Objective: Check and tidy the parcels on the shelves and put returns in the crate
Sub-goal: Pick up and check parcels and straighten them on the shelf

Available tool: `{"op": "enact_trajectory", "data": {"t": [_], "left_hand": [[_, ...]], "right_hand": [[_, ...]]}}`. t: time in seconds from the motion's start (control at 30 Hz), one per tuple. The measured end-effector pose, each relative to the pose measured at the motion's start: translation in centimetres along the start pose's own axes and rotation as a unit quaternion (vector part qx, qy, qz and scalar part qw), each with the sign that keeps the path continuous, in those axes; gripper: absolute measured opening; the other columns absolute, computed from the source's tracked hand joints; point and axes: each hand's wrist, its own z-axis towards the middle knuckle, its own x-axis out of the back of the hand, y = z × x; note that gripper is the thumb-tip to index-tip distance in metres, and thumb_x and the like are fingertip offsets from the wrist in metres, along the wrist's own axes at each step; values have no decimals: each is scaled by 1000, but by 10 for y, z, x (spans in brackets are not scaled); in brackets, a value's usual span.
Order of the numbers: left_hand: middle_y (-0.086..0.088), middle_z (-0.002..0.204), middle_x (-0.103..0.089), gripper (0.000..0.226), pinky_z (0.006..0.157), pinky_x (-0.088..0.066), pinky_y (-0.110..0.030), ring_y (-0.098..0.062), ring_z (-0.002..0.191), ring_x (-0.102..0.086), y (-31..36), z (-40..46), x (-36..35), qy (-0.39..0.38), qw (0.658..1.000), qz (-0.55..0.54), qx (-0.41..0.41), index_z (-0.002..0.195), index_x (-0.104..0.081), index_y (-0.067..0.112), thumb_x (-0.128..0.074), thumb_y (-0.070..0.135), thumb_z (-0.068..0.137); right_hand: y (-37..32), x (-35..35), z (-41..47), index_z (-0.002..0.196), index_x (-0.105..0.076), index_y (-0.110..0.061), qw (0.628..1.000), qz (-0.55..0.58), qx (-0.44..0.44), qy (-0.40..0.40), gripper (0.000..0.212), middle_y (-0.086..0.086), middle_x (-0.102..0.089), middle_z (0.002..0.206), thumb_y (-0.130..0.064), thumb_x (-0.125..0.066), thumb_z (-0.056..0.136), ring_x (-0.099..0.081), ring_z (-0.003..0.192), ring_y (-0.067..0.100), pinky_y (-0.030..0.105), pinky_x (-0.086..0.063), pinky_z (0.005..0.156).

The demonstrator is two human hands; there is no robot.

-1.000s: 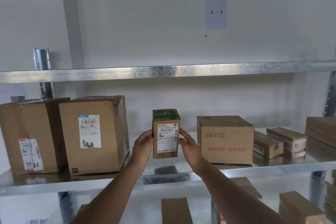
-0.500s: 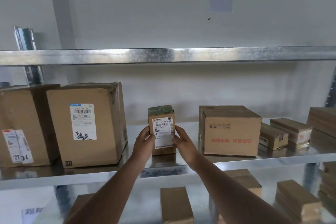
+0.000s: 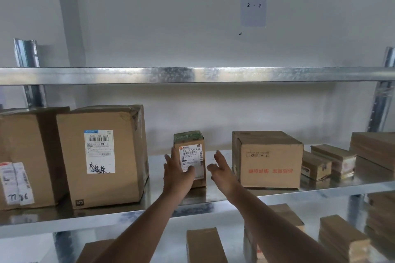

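Parcel, small, upright [image 3: 190, 159], white label facing out | centre of frame on middle shelf [image 3: 213, 195] | left hand [image 3: 176, 174] fingers straight, spread, overlapping its lower left front | right hand [image 3: 221, 170] fingers straight, just right of it, apart | large box [image 3: 102, 156] left; medium box [image 3: 267, 159] right.

Pale grey wall [image 3: 171, 17] standing behind a galvanised metal rack; paper sign [image 3: 253, 7] reading "2 - 2" hanging on it; upper shelf edge [image 3: 192, 75] catching soft light; perforated uprights [image 3: 379, 104] rising at both sides.
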Motion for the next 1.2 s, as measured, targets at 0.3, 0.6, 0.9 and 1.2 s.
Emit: {"op": "enact_trajectory", "data": {"t": [0.3, 0.6, 0.9, 1.2], "left_hand": [[-6, 168, 18, 89, 126, -1, -54, -29, 155, 19, 72, -23, -33, 74, 975, 128, -166, 161, 1, 30, -56, 33, 93], [-3, 168, -21, 76, 118, -36, -43, -31, 148, -35, 89, -21, -99, -137, 988, -52, -46, 160, -8, 34, -53, 32, 99], [-2, 167, -23, 57, 124, -17, -50, -28, 153, -23, 91, 7, -147, -57, 932, -284, 216, 160, -22, 28, -25, 46, 106], [-13, 100, -68, 47, 97, -46, -45, -27, 88, -59, 131, -4, -216, 37, 923, -319, 213, 91, -61, 19, -20, 35, 106]], "right_hand": [[-26, 71, -34, 129, -43, -37, 987, -10, 76, 139, 43, 0, -63, 127, -22, -57, 92, -64, 112, 24, 52, -54, 98], [-35, 167, -61, 116, -54, -24, 913, -40, 94, 395, 26, 2, -63, 109, -7, -43, 99, -60, 98, 21, 37, -50, 83], [-3, 265, -26, 126, -59, 7, 930, 15, -36, 366, 41, 33, -57, 108, -21, -37, 106, -55, 107, 45, 40, -40, 79], [39, 327, 33, 74, -56, -15, 973, 164, -142, 79, 33, -1, -60, 57, -28, -42, 101, -54, 58, 18, 27, -44, 52]]}}
